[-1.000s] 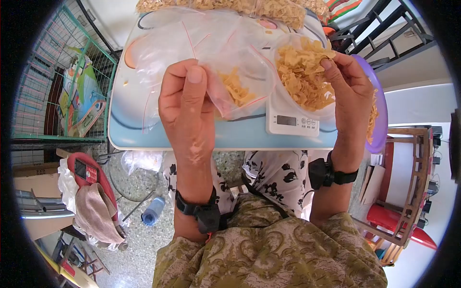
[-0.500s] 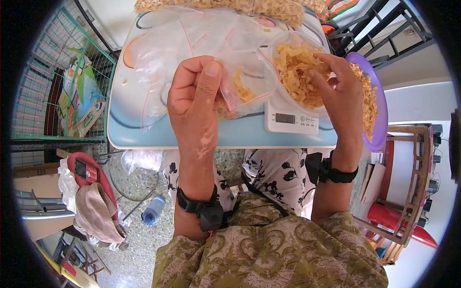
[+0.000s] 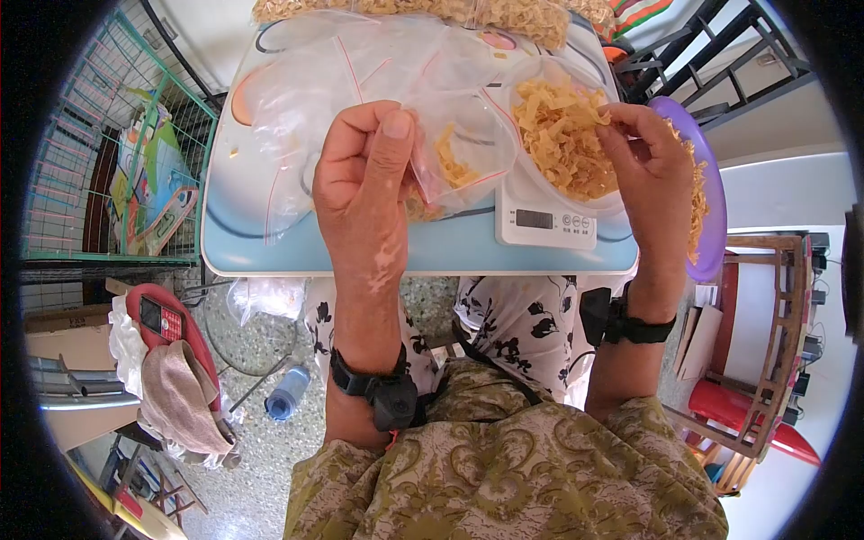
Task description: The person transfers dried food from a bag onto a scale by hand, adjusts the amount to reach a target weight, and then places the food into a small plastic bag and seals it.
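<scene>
My left hand [image 3: 364,171] pinches the edge of a clear zip bag [image 3: 486,135] with a red seal line; some yellow dried flakes lie inside it. Over the right rim of a clear bowl, my right hand [image 3: 643,162] has its thumb and index finger pressed together at a piece of the flakes [image 3: 562,135]. The bowl is heaped with these flakes and rests on a white digital scale [image 3: 545,236], whose display is too dim to read. More empty-looking clear bags [image 3: 306,117] are spread on the table left of the bowl.
Filled bags [image 3: 378,9] line the far edge of the table [image 3: 261,261]. A purple basin [image 3: 713,216] with more flakes stands at the right. A green wire cage [image 3: 108,162] is at the left; a red stool [image 3: 211,369] with a phone and cloth is below it.
My right hand has lifted slightly and moved right from the flakes toward the bowl's rim, its fingers closer together. My left hand and the bag have barely moved.
</scene>
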### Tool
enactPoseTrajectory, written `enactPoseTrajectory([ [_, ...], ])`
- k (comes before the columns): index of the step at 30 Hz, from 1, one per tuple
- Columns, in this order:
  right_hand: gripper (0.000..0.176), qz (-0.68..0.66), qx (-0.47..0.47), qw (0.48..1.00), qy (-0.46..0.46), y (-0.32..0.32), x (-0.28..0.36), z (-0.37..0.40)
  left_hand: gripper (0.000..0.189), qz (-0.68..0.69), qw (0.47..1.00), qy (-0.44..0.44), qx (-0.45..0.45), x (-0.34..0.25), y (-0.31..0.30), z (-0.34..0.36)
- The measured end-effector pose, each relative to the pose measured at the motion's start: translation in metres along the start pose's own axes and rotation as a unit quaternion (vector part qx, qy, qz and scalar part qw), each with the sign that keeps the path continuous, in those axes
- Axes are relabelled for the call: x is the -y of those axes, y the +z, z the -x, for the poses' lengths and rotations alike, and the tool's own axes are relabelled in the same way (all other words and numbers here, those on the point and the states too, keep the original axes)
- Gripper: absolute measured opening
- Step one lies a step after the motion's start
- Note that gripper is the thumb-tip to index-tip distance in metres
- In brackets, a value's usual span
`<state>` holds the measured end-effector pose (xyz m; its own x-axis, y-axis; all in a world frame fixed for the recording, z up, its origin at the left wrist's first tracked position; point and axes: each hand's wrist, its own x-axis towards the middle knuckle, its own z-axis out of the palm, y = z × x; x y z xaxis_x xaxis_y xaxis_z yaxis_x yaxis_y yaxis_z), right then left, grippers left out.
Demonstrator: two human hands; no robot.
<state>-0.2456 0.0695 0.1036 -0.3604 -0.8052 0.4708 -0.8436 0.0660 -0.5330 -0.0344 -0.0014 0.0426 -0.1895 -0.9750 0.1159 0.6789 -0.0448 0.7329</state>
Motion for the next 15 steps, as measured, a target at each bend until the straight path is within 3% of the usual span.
enactPoseTrajectory([
  [4, 0.019, -0.008, 0.014, 0.999, 0.03, -0.004, 0.003, -0.001, 0.014, 0.004, 1.0, 0.003, 0.008, 0.001, -0.002, -0.001],
  [10, 0.045, 0.01, 0.117, 0.993, 0.009, -0.002, 0.015, 0.003, 0.014, 0.005, 1.0, 0.008, 0.011, 0.003, -0.004, 0.0],
  [12, 0.047, 0.089, 0.131, 0.984, -0.086, 0.001, 0.014, 0.001, 0.014, 0.004, 1.0, 0.01, 0.015, 0.002, -0.004, 0.0],
  [15, 0.045, 0.124, 0.148, 0.975, -0.11, 0.006, 0.011, 0.001, 0.014, -0.001, 1.0, 0.013, 0.014, 0.001, -0.002, 0.0],
])
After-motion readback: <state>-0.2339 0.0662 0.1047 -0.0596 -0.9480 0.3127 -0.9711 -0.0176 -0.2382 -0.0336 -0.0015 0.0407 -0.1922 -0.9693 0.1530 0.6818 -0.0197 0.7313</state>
